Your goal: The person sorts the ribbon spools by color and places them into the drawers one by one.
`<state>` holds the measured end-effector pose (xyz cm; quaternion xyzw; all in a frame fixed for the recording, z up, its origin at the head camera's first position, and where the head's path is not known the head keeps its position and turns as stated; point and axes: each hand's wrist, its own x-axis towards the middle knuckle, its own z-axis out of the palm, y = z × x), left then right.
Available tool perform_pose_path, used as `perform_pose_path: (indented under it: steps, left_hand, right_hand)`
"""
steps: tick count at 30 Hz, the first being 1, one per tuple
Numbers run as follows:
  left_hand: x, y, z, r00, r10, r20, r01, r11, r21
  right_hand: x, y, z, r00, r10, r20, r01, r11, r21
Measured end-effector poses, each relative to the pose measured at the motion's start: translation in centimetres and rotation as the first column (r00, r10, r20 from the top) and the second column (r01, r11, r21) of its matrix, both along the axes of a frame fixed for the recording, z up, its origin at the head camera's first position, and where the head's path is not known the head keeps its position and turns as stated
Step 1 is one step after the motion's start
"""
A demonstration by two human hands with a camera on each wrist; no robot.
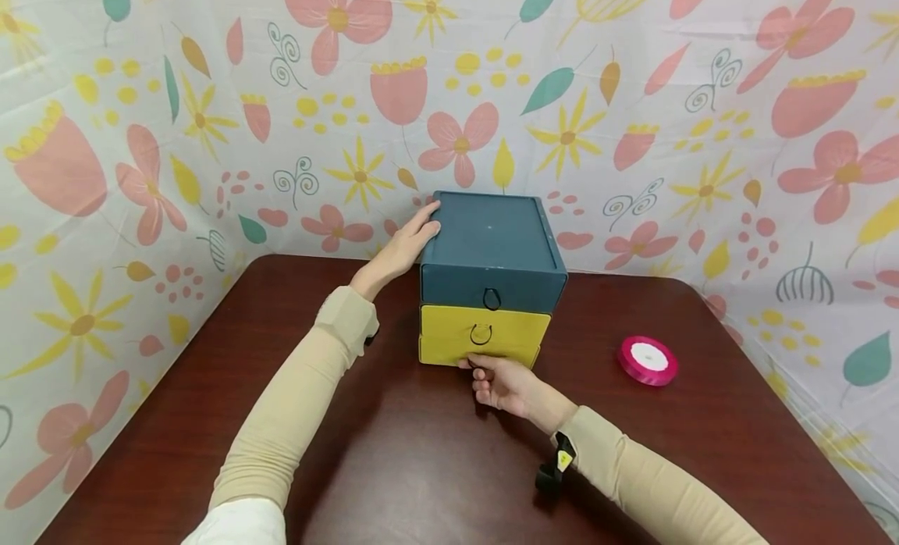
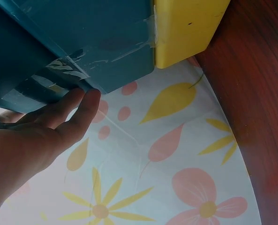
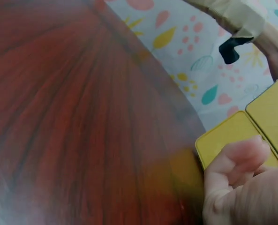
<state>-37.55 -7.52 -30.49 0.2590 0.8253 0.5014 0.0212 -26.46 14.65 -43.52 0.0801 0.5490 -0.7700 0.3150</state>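
Note:
A box of stacked drawers stands at the middle of the table, with a blue top section (image 1: 492, 233) and yellow drawer fronts (image 1: 449, 326) below. Black pull loops hang on the blue front and the upper yellow front. Along the box's upper left side rests my left hand (image 1: 406, 244), fingers extended; the left wrist view has its fingertips on the blue side (image 2: 115, 47). My right hand (image 1: 506, 385), fingers curled, pinches at the lower yellow drawer (image 1: 435, 354), where a bit of dark loop shows by the fingertips. Its grip is partly hidden in the right wrist view.
A pink ribbon spool (image 1: 648, 361) with a white centre lies on the table to the right of the box. The dark red-brown wooden table (image 1: 337, 467) has rounded far corners. A flower-patterned cloth (image 1: 463, 76) hangs close behind the box and along both sides.

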Motion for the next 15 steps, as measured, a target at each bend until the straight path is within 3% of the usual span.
perform_pose_path:
  steps: [6, 15]
  left_hand:
    - [0.01, -0.02, 0.11, 1.0, -0.002, -0.001, 0.002, 1.0, 0.007]
    - [0.21, -0.05, 0.09, 1.0, 0.016, 0.002, -0.016, 1.0, -0.01]
  right_hand:
    - [0.05, -0.01, -0.3, 0.998, 0.03, -0.057, -0.029, 1.0, 0.008]
    - [0.94, -0.03, -0.63, 0.998, 0.045, -0.048, -0.045, 0.999, 0.009]
